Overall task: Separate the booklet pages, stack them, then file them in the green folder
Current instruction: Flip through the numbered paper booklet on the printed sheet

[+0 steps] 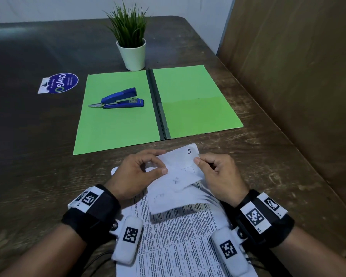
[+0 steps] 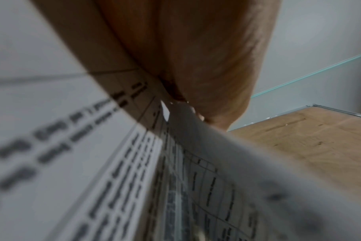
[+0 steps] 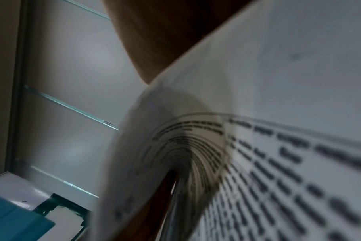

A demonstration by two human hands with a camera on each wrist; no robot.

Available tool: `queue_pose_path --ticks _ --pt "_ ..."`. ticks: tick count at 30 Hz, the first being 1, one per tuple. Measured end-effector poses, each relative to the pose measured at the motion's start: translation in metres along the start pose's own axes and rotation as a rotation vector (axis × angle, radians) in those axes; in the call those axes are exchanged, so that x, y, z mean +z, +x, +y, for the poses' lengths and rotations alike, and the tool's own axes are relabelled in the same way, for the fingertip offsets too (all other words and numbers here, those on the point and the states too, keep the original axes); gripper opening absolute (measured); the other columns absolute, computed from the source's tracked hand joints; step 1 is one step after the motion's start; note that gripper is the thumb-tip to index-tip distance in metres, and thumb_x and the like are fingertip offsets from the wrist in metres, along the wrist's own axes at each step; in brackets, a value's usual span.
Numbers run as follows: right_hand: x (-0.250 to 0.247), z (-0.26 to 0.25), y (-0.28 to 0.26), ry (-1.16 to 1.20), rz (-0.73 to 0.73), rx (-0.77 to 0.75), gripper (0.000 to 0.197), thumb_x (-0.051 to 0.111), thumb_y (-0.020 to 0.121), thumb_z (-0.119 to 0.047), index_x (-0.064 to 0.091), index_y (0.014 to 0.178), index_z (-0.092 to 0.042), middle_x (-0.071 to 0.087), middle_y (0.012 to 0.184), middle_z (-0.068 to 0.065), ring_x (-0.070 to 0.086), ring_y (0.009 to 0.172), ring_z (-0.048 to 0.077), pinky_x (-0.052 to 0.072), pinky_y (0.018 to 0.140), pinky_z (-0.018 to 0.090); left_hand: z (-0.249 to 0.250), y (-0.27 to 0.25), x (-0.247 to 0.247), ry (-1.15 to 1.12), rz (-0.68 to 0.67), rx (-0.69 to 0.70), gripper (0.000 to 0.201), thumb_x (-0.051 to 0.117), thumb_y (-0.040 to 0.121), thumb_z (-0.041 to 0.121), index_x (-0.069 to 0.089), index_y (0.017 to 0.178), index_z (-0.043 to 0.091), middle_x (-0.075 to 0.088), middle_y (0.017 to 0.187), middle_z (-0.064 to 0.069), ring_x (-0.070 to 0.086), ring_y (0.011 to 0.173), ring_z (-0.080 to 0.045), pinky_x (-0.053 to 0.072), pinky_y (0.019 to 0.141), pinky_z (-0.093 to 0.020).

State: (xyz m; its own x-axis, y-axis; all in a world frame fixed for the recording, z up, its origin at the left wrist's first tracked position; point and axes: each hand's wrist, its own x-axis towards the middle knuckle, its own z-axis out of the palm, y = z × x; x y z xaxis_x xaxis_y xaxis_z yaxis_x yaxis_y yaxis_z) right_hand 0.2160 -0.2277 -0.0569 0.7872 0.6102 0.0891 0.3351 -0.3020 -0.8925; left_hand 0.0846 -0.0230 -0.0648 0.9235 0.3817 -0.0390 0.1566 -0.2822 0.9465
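Note:
A white page (image 1: 180,176) marked "5" is lifted and curled over the printed booklet pages (image 1: 174,240) lying near the table's front edge. My left hand (image 1: 146,168) pinches the page's left edge between thumb and fingers. My right hand (image 1: 214,172) pinches its right edge with thumb on top. The green folder (image 1: 188,100) lies open and flat just beyond the hands. In the left wrist view my palm (image 2: 196,57) sits against blurred printed paper (image 2: 118,171). In the right wrist view the curled page (image 3: 247,130) fills the frame.
A blue stapler (image 1: 119,98) rests on the folder's left flap. A white pot with a green plant (image 1: 131,50) stands behind the folder. A blue sticker (image 1: 58,83) is on the dark wooden table (image 1: 38,156) at left. A brown panel (image 1: 298,66) rises at right.

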Motion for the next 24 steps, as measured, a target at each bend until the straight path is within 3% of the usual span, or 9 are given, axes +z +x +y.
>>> queue_pose_path --ticks 2,4,6,8,10,13,18,21,24 --pt "0.0007 -0.0014 -0.0014 0.052 0.005 -0.001 0.028 0.061 0.095 -0.007 0.076 0.109 -0.026 0.076 0.088 -0.007 0.051 0.058 -0.006 0.043 0.059 0.017 -0.0009 -0.0006 0.0004 -0.011 0.019 -0.015 0.032 0.084 0.079 0.011 0.075 0.103 0.031 0.071 0.118 0.015 0.064 0.114 -0.005 0.049 0.109 -0.040" --pt "-0.0010 -0.0029 -0.0026 0.099 0.008 0.006 0.034 0.059 0.095 -0.003 0.073 0.116 -0.026 0.076 0.085 -0.005 0.041 0.046 -0.003 0.037 0.050 0.015 0.0008 -0.0018 0.0000 0.048 -0.014 -0.018 0.054 0.082 0.081 0.007 0.067 0.122 0.039 0.069 0.120 0.023 0.061 0.117 0.002 0.047 0.109 -0.034" --pt "-0.0021 -0.0045 -0.0030 0.155 0.023 -0.008 0.035 0.061 0.094 0.000 0.073 0.115 -0.026 0.077 0.093 -0.005 0.058 0.055 -0.005 0.045 0.053 0.012 0.0006 -0.0022 -0.0016 0.096 -0.048 -0.004 0.062 0.080 0.084 0.010 0.061 0.130 0.046 0.064 0.126 0.029 0.057 0.122 0.007 0.046 0.110 -0.030" --pt "-0.0008 -0.0041 -0.0024 0.176 0.038 -0.028 0.033 0.066 0.092 -0.003 0.074 0.111 -0.029 0.077 0.098 -0.011 0.073 0.086 0.013 0.058 0.072 0.022 -0.0015 -0.0007 -0.0040 0.161 -0.053 0.034 0.057 0.080 0.085 0.015 0.063 0.126 0.051 0.063 0.131 0.025 0.056 0.125 0.002 0.047 0.110 -0.036" --pt "0.0012 -0.0033 -0.0020 0.199 0.043 -0.026 0.029 0.070 0.090 -0.007 0.076 0.106 -0.030 0.077 0.095 -0.015 0.071 0.096 0.026 0.059 0.081 0.032 -0.0046 -0.0001 -0.0055 0.205 -0.060 0.055 0.052 0.080 0.086 0.019 0.065 0.123 0.052 0.062 0.134 0.022 0.054 0.127 -0.001 0.047 0.110 -0.041" --pt "0.0013 -0.0026 0.0000 0.222 0.095 -0.045 0.024 0.074 0.085 -0.005 0.078 0.099 -0.025 0.077 0.094 -0.011 0.074 0.091 0.015 0.058 0.080 0.023 -0.0038 0.0000 -0.0044 0.157 -0.053 0.009 0.057 0.080 0.085 0.018 0.062 0.127 0.052 0.064 0.132 0.015 0.057 0.125 0.000 0.048 0.110 -0.038" --pt "0.0022 -0.0003 0.0012 0.159 0.171 -0.108 0.016 0.077 0.082 -0.003 0.080 0.088 -0.018 0.077 0.082 -0.007 0.072 0.076 0.012 0.056 0.070 0.022 -0.0033 -0.0014 -0.0033 0.149 -0.038 -0.018 0.059 0.080 0.085 0.016 0.061 0.129 0.050 0.066 0.125 0.014 0.059 0.120 0.001 0.049 0.108 -0.034" --pt "0.0025 0.0018 0.0019 0.111 0.177 -0.132 0.019 0.074 0.084 -0.001 0.079 0.085 -0.020 0.076 0.079 -0.008 0.070 0.071 0.011 0.056 0.066 0.024 -0.0050 -0.0002 -0.0048 0.157 -0.050 -0.017 0.059 0.080 0.085 0.019 0.060 0.127 0.057 0.066 0.125 0.010 0.060 0.119 -0.007 0.050 0.106 -0.040" --pt "0.0016 0.0026 0.0020 0.084 0.179 -0.166 0.017 0.073 0.084 0.000 0.079 0.087 -0.016 0.075 0.081 -0.008 0.068 0.070 0.009 0.054 0.066 0.022 -0.0052 0.0004 -0.0052 0.155 -0.064 0.008 0.054 0.081 0.085 0.018 0.065 0.122 0.052 0.065 0.129 0.014 0.058 0.124 -0.005 0.048 0.109 -0.040"
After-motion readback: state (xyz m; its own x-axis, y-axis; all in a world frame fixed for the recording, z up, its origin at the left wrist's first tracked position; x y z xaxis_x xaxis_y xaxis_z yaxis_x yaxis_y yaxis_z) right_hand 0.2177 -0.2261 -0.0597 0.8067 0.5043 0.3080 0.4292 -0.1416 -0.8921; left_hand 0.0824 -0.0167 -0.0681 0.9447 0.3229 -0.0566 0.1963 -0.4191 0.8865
